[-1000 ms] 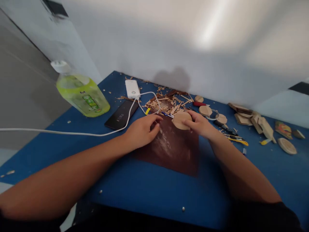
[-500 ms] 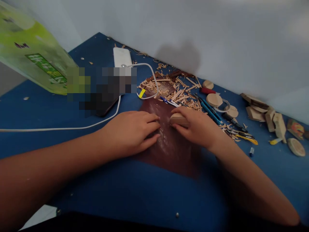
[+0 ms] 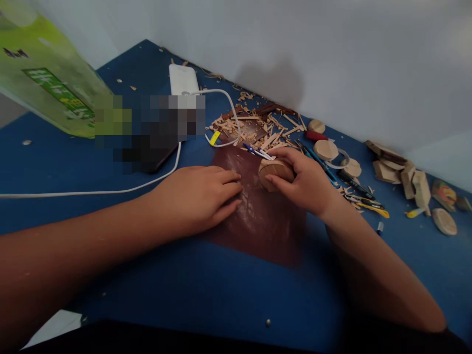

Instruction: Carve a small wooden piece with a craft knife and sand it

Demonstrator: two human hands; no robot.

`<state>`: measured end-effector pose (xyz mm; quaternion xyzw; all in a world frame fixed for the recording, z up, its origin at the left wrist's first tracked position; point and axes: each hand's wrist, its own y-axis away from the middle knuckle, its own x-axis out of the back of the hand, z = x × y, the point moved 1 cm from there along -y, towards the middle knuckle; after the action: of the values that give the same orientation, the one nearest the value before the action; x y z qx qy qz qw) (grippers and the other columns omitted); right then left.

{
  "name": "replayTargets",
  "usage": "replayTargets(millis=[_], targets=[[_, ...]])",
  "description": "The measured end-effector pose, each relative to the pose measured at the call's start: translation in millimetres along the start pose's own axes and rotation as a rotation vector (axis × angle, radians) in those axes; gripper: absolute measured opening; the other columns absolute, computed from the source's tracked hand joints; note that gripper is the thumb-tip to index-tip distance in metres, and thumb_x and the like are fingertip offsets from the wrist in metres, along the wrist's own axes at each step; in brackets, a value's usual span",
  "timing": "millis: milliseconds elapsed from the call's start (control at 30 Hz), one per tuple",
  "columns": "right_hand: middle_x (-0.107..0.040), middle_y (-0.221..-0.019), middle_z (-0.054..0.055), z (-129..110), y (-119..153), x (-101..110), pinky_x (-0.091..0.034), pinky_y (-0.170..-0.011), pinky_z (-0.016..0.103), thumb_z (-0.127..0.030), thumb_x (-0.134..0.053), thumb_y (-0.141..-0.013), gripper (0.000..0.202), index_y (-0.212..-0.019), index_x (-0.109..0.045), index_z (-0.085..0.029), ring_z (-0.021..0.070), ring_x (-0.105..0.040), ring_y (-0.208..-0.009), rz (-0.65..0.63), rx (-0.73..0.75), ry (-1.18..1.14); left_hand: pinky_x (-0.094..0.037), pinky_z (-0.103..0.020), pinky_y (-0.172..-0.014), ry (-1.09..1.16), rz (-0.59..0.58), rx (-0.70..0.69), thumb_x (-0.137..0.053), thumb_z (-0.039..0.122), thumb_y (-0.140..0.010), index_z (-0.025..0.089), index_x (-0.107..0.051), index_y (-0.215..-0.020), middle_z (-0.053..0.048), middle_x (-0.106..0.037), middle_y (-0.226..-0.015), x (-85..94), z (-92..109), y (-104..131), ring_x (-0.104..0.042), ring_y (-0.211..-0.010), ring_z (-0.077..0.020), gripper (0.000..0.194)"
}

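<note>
A sheet of dark reddish-brown sandpaper (image 3: 258,231) lies on the blue table (image 3: 206,295), with pale dust streaks across its middle. My left hand (image 3: 206,196) rests flat on the sheet's left part, fingers stretched out and holding nothing. Between the thumb and fingers of my right hand (image 3: 306,184) is a round wooden disc (image 3: 276,173), tilted so that its broad face shows towards me. The disc is over the sheet's upper right part; whether its lower edge touches the sheet I cannot tell.
Wood shavings (image 3: 273,132) and pens (image 3: 258,150) lie behind the sheet. To the right are more wooden discs (image 3: 326,150), a red-handled tool (image 3: 316,135) and wood offcuts (image 3: 401,177). A white cable (image 3: 92,193), a dark phone-like slab (image 3: 158,155) and a green plastic package (image 3: 55,83) occupy the left.
My right hand has tipped the disc up from lying nearly flat, so its face now shows, and its fingers have spread wider. My left hand keeps its place on the sandpaper. The view has shifted slightly.
</note>
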<state>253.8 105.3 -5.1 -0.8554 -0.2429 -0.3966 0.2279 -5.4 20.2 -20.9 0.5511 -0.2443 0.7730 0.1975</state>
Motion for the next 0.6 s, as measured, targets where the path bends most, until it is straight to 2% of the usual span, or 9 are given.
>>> replayTargets(millis=[67,167,300,400,500,600], targets=[[-0.079,-0.122,0.006,-1.3,0.4,-0.2,-0.054,-0.094,0.040,-0.024,-0.076,-0.087,0.037,-0.123,-0.068,-0.025,0.0277,-0.074,-0.109,-0.038,-0.004,0.069,-0.062,-0.054,-0.107,-0.047,-0.059,-0.008,-0.047,0.047,-0.109,0.024,-0.076,-0.133,-0.010,-0.074,-0.147,-2.4,-0.7,1.0,-0.074,-0.128,-0.0332,0.044],[-0.078,-0.096,0.003,-4.1,1.7,1.3,-0.049,-0.074,0.034,-0.034,-0.080,-0.086,0.024,-0.104,-0.069,-0.024,0.0228,-0.070,-0.083,-0.113,-0.065,0.122,-0.060,-0.055,-0.111,-0.056,-0.099,-0.007,-0.046,0.048,-0.109,0.024,-0.074,-0.136,-0.011,-0.071,-0.151,-4.8,-1.1,2.6,-0.071,-0.133,-0.0335,0.046],[-0.076,-0.087,0.002,-3.9,2.5,4.5,-0.043,-0.070,0.033,-0.038,-0.076,-0.089,0.018,-0.097,-0.070,-0.024,0.0207,-0.065,-0.076,-0.230,-0.078,0.219,-0.058,-0.055,-0.113,-0.043,-0.109,-0.010,-0.049,0.048,-0.108,0.025,-0.074,-0.137,-0.011,-0.070,-0.152,-4.9,-0.5,3.9,-0.070,-0.135,-0.0338,0.045],[-0.072,-0.074,0.000,0.0,2.6,6.7,-0.039,-0.066,0.033,-0.042,-0.075,-0.089,0.020,-0.082,-0.071,-0.024,0.0192,-0.061,-0.069,-0.317,-0.127,0.280,-0.058,-0.055,-0.113,-0.041,-0.110,-0.006,-0.050,0.048,-0.108,0.025,-0.074,-0.138,-0.011,-0.070,-0.153,-4.0,-0.4,4.7,-0.069,-0.136,-0.0340,0.045],[-0.069,-0.067,-0.001,-1.0,3.5,5.4,-0.036,-0.062,0.033,-0.043,-0.078,-0.087,0.026,-0.072,-0.068,-0.024,0.0179,-0.058,-0.063,-0.309,-0.157,0.291,-0.059,-0.056,-0.113,-0.047,-0.114,-0.011,-0.049,0.047,-0.109,0.024,-0.074,-0.139,-0.012,-0.070,-0.153,-4.0,-0.3,4.8,-0.069,-0.136,-0.0349,0.045],[-0.069,-0.070,0.000,-8.7,4.9,-0.8,-0.035,-0.063,0.033,-0.044,-0.076,-0.089,0.030,-0.070,-0.065,-0.024,0.0177,-0.058,-0.065,-0.259,-0.097,0.274,-0.058,-0.057,-0.114,-0.032,-0.112,-0.007,-0.050,0.047,-0.108,0.023,-0.074,-0.139,-0.013,-0.070,-0.152,-4.3,0.0,4.2,-0.069,-0.136,-0.0357,0.046]])
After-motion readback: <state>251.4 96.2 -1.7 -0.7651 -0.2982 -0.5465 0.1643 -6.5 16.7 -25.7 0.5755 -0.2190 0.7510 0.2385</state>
